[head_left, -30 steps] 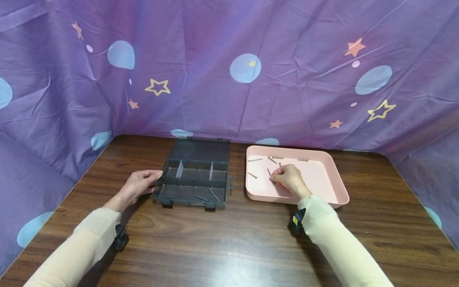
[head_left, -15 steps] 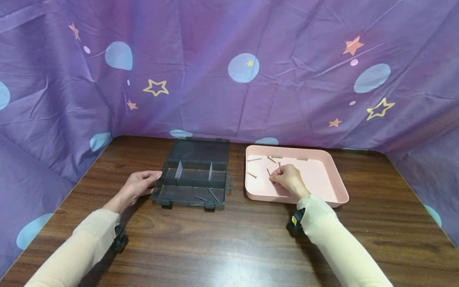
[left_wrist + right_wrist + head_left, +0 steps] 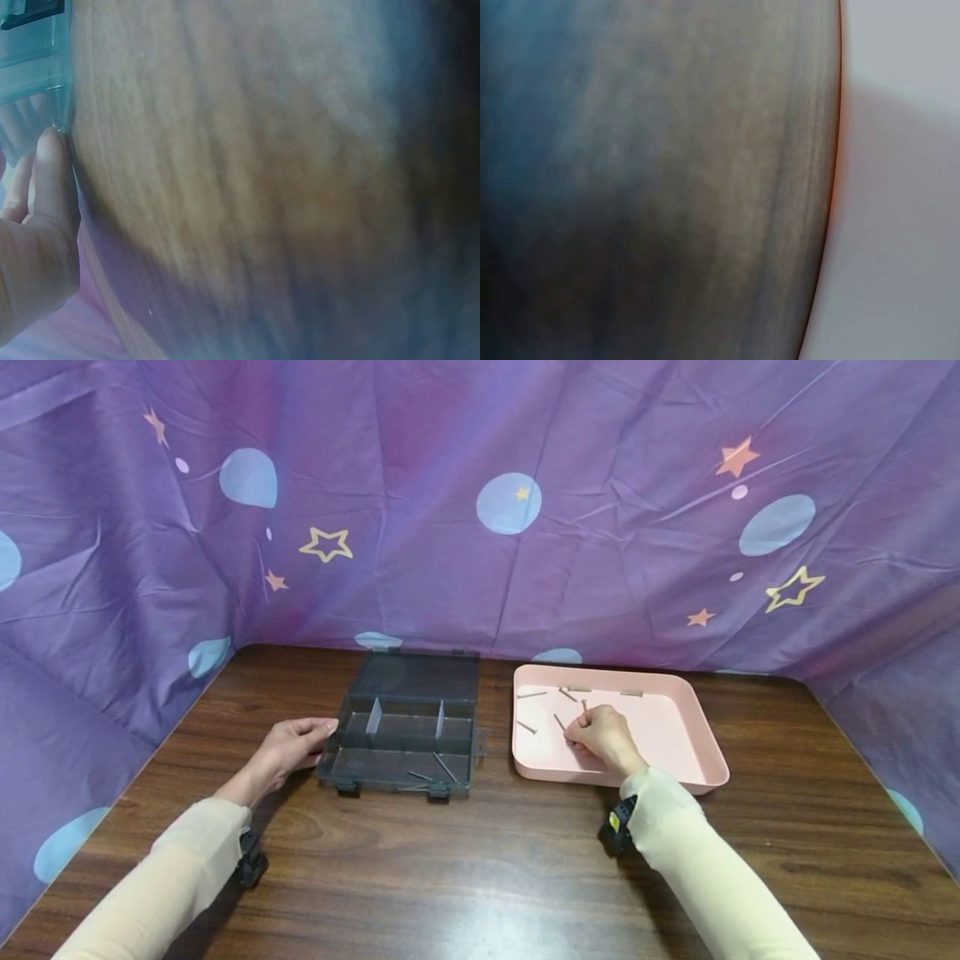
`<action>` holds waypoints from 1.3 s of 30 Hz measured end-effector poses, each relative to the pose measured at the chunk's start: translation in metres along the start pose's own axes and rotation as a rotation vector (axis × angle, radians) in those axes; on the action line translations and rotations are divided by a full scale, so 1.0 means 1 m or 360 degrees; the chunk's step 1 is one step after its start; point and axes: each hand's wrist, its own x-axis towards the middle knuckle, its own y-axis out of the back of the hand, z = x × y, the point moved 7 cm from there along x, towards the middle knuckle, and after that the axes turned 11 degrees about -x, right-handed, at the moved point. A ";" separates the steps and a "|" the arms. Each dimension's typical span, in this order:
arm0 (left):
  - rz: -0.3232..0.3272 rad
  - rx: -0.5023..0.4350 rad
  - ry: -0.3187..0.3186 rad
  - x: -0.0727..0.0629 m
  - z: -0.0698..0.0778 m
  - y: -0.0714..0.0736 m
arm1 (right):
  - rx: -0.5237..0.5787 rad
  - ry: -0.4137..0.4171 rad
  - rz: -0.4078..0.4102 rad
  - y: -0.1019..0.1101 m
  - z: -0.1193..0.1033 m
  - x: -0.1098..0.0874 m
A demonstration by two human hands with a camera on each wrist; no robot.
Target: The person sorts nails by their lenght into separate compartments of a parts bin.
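In the head view my left hand [image 3: 291, 747] grips the left side of a dark see-through compartment box [image 3: 408, 762], whose lid [image 3: 420, 675] lies folded back. The left wrist view shows a finger [image 3: 51, 161] right at the box's edge. Several screws [image 3: 444, 767] lie in its long front compartment, towards the right. My right hand [image 3: 606, 737] is down inside a pink tray [image 3: 697, 718], its fingertips pinching a thin screw [image 3: 559, 722] that sticks out to the upper left. The hand partly hides another screw [image 3: 585, 703] behind it.
More screws lie in the tray: one near its left wall [image 3: 527, 727], others along the back [image 3: 568, 695]. Two upright dividers [image 3: 440, 718] split the box's rear row. A purple patterned cloth [image 3: 420, 527] hangs behind the brown wooden table [image 3: 450, 877].
The screw at my right fingertips has shifted slightly to the left. Both hands stay at almost the same spots, and the head view has shifted a little.
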 end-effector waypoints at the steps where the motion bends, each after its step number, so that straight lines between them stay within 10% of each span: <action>1: -0.0001 0.0003 0.0000 0.000 0.000 0.000 | -0.0002 0.0001 -0.0001 0.000 0.000 0.000; 39: 0.0013 0.0042 -0.0020 -0.001 0.001 0.000 | 0.0215 -0.0030 -0.0049 -0.002 0.002 -0.003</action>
